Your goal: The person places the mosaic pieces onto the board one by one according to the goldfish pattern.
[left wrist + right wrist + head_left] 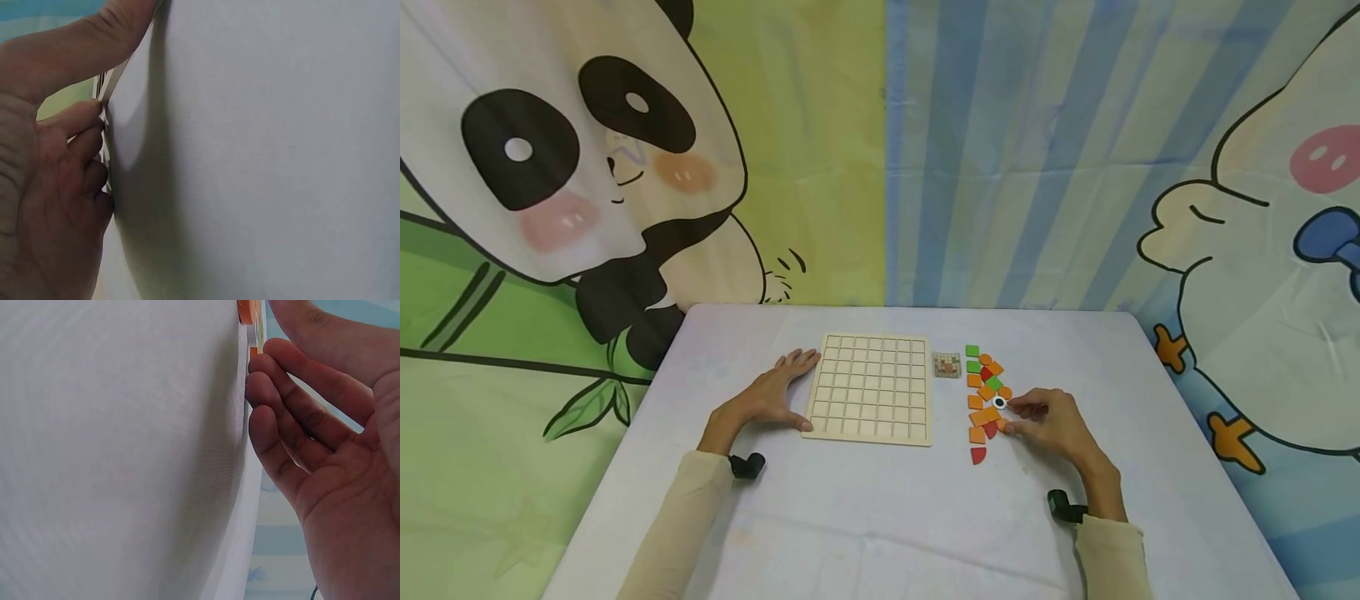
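A pale wooden grid board (872, 390) lies flat on the table. My left hand (772, 392) rests along its left side, thumb at the near corner and fingers spread toward the far corner. To the right of the board is a loose group of small flat pieces, including orange squares (977, 435), green squares (972, 351), and red pieces (978, 455). My right hand (1047, 419) is at the right side of this group, beside a round black-and-white eye piece (999, 402). Its thumb touches or nearly touches an orange round piece (1002, 425). In the right wrist view, thumb and fingers are apart.
A small patterned card (947, 365) lies between the board and the pieces. White cloth covers the table (865, 508). Behind it hang cartoon-printed curtains (1000, 167). A dark wrist camera (747, 466) sits on the left wrist, another camera (1066, 506) on the right.
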A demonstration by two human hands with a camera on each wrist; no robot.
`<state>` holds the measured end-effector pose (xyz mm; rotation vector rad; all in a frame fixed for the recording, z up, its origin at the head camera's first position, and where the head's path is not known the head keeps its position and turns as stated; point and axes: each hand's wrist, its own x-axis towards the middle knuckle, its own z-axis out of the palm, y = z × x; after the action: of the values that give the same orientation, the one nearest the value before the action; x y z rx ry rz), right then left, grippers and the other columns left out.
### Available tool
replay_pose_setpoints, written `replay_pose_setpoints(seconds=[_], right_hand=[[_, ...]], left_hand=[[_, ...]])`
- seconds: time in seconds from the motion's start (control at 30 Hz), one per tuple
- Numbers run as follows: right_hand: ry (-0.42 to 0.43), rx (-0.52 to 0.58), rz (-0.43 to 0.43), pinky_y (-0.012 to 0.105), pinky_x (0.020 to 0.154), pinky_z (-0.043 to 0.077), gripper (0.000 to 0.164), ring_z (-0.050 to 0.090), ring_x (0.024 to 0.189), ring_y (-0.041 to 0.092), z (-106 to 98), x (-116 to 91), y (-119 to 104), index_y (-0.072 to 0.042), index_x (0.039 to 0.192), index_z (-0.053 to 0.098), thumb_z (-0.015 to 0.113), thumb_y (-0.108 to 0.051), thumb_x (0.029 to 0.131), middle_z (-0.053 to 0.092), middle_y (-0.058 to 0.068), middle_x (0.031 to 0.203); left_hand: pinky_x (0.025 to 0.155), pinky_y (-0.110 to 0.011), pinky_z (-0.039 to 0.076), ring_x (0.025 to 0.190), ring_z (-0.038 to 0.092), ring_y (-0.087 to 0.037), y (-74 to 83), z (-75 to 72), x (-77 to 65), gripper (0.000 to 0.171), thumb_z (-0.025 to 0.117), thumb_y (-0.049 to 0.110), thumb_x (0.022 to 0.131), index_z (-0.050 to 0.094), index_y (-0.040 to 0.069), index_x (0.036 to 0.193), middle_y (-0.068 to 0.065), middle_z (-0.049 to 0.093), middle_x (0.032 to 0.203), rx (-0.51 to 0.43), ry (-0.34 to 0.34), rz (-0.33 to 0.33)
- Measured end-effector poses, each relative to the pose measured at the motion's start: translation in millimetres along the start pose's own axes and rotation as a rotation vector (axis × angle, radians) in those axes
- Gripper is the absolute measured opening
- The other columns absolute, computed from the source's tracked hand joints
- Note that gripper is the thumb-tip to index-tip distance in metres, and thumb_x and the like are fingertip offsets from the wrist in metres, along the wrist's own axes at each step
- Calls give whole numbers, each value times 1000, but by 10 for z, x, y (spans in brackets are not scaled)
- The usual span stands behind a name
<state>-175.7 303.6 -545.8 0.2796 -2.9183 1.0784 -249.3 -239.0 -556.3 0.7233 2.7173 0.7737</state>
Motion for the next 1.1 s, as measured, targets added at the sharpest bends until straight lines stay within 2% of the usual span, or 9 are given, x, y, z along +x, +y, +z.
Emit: replay_pose_setpoints(seconds=[0.23,0.5,0.87,1.1], right_hand=[[-33,15,13,19,77,58,35,63,87,19,11,1,-19,-7,112,85,99,-17,81,79,3,98],[-55,26,8,19,74,55,35,61,85,20,4,11,-36,-6,110,85,100,-15,79,78,3,96],[-64,40,12,21,73,56,33,61,85,20,22,13,-51,-8,108,85,100,-14,79,79,3,97],[-66,25,-6,20,72,52,28,59,84,19,38,6,-34,-12,105,86,99,-12,79,78,-1,94]], left_hand=[[138,-69,18,170,15,-49,3,8,3,138,103,47,68,24,10,175,-17,24,183,5,-5,4],[128,-83,26,167,19,-53,37,-10,10,137,101,51,70,23,10,175,-18,23,183,43,-14,-14],[129,-82,26,168,18,-52,46,-35,12,139,103,48,68,23,8,174,-18,23,182,26,-11,-17],[124,-84,32,168,19,-51,-1,19,7,138,103,48,67,24,12,175,-17,23,183,-1,3,-20]])
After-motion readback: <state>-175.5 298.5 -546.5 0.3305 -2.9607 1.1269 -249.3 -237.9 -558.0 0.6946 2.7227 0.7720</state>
